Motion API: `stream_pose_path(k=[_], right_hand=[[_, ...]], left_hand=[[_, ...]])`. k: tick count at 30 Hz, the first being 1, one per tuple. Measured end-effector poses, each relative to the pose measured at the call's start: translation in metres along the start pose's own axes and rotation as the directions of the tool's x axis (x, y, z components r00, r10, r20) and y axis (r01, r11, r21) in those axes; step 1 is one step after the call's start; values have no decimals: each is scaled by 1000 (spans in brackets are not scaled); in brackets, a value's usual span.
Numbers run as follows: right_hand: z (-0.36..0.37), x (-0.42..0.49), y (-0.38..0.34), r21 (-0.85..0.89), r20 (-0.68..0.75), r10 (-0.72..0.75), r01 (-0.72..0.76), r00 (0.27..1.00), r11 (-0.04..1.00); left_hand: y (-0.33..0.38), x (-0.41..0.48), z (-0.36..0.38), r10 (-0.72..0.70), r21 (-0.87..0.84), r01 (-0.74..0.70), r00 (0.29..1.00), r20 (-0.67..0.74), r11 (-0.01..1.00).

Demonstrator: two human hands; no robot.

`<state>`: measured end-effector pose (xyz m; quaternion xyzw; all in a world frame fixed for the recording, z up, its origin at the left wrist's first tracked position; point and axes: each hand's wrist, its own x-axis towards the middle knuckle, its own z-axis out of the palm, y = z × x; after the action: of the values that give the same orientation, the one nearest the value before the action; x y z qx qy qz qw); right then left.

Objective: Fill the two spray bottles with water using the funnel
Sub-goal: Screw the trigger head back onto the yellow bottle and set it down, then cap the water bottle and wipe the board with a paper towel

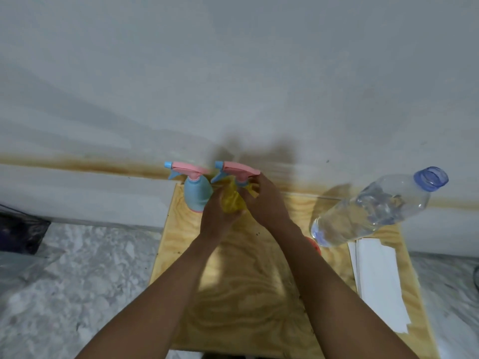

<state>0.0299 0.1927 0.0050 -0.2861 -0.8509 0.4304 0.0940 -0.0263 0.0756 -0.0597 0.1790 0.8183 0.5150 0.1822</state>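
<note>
Both hands grasp the yellow spray bottle (232, 202), left hand (217, 218) wrapping its body, right hand (264, 200) pinching its neck at one o'clock.

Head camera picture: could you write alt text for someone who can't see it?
Two bare hands, left hand and right hand, grip a yellow spray bottle on a wooden board, beside a blue spray bottle. A clear water bottle and white paper sit to the right.
</note>
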Motion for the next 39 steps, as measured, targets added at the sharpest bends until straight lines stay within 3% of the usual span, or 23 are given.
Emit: stream_pose_path(k=[13, 26, 34, 37, 39], right_hand=[[6, 4, 15, -64, -6, 61, -61, 998, 996], [-1, -4, 23, 75, 63, 53, -57, 997, 996], [-45, -84, 51, 96, -98, 44, -34, 994, 995], [-70, -122, 78, 41, -184, 58, -51, 981, 998], [-86, -142, 98, -5, -218, 89, -92, 972, 996]], left_hand=[[-6, 7, 9, -14, 49, 14, 1000, -9, 999], [-4, 4, 9, -96, 54, 96, 995, -2, 994], [10, -36, 16, -183, -110, 175, 980, -72, 978], [21, -70, 34, -244, -139, 238, 969, -25, 961], [39, -85, 50, -193, -144, 194, 981, 24, 970]])
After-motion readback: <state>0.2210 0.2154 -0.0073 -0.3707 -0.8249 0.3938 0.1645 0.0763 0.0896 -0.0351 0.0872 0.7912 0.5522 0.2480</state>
